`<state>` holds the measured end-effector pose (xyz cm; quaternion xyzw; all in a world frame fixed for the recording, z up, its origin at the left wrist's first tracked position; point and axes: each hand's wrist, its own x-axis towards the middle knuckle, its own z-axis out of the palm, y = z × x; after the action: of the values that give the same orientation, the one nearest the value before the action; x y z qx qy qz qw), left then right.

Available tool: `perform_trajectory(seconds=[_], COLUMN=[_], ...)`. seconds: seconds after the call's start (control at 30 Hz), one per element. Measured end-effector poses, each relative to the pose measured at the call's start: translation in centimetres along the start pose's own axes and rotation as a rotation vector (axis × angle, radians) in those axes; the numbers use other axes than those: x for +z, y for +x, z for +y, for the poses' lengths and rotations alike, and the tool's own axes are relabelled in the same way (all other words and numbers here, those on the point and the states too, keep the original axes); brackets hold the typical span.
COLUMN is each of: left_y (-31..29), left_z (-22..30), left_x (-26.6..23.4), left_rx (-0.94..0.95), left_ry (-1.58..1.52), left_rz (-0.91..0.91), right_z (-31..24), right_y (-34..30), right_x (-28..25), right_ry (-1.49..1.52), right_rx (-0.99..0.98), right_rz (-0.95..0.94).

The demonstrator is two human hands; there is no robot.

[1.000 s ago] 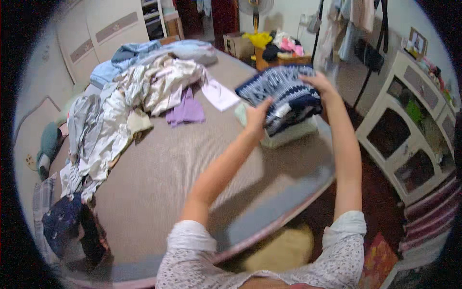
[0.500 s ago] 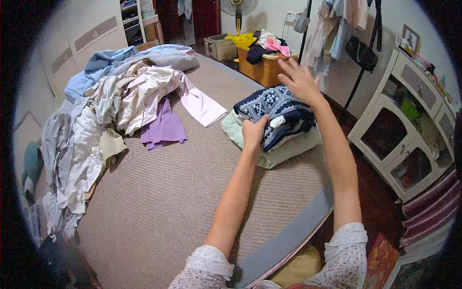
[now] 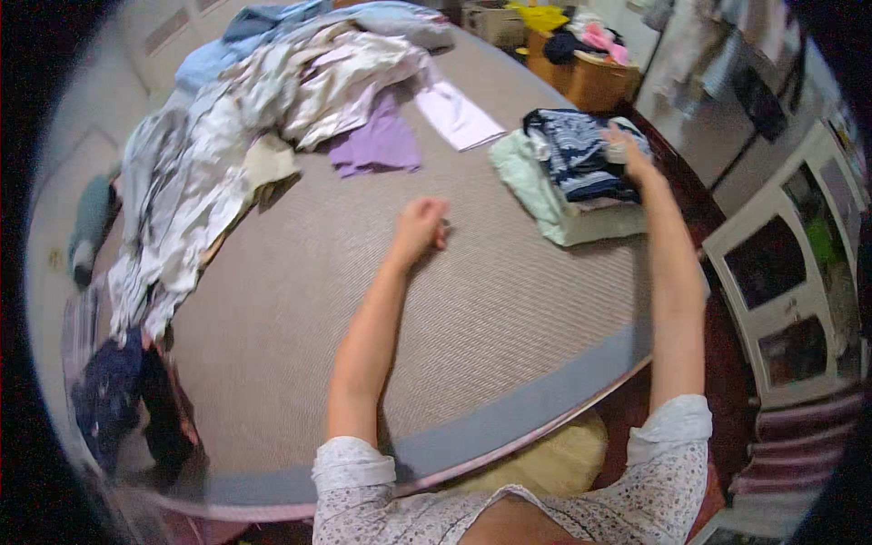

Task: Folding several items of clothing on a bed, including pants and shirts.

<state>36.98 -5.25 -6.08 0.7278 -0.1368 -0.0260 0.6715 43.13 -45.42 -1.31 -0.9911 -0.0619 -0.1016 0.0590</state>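
The right hand (image 3: pixel 629 156) is over clothing (image 3: pixel 578 153) (navy-patterned).

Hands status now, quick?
Left hand: closed, fingers curled, nothing visibly held, over beige woven mat.
Right hand: looks open, at folded navy-and-white patterned garment; blurred, grip unclear.

At the far right, a white cabinet (image 3: pixel 788 304) with dark glass panes is seen, tilted by the lens; a bright green item (image 3: pixel 822 238) is held inside. Below it, maroon striped fabric (image 3: pixel 804 436) is draped. At the top, a brown wooden chest (image 3: pixel 599 86) is topped with pink cloth (image 3: pixel 604 41) and black cloth (image 3: pixel 568 45); yellow material (image 3: pixel 538 15) is placed beside them. Hanging clothes (image 3: pixel 690 50), blurred, are shown at upper right. A soft teal object (image 3: pixel 91 222) is propped at the far left.
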Motion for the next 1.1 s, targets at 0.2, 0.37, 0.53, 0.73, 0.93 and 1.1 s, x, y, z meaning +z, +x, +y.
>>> perform_trajectory(seconds=[0.2,0.37,0.53,0.73,0.93,1.1], left_y=[0.6,3.8,7.4,6.8,1.5,-11.3], left_z=[-2.7,-3.4,-4.9,-4.7,-3.4,2.6], left_x=[-8.0,-9.4,-11.0,-11.3,-11.4,-9.7], left_rx=[0.091,0.443,0.411,0.469,0.46,0.448], left_ry=[0.543,1.401,1.244,1.116,0.5,0.864], left_rz=[0.866,0.924,0.498,0.444,0.309,-0.481], right_z=[-12.8,-23.6,-24.6,-23.9,-23.7,-23.6], right_y=[-7.9,-24.9,-27.1,-26.9,-27.2,-27.8], right_x=[-6.8,-1.2,1.1,1.5,2.3,2.4], right_ry=[0.903,0.103,0.221,0.312,0.324,0.338], right_rx=[-0.029,-0.347,-0.05,-0.004,0.034,0.013], right_rz=[0.937,-0.207,0.054,0.129,0.199,0.232])
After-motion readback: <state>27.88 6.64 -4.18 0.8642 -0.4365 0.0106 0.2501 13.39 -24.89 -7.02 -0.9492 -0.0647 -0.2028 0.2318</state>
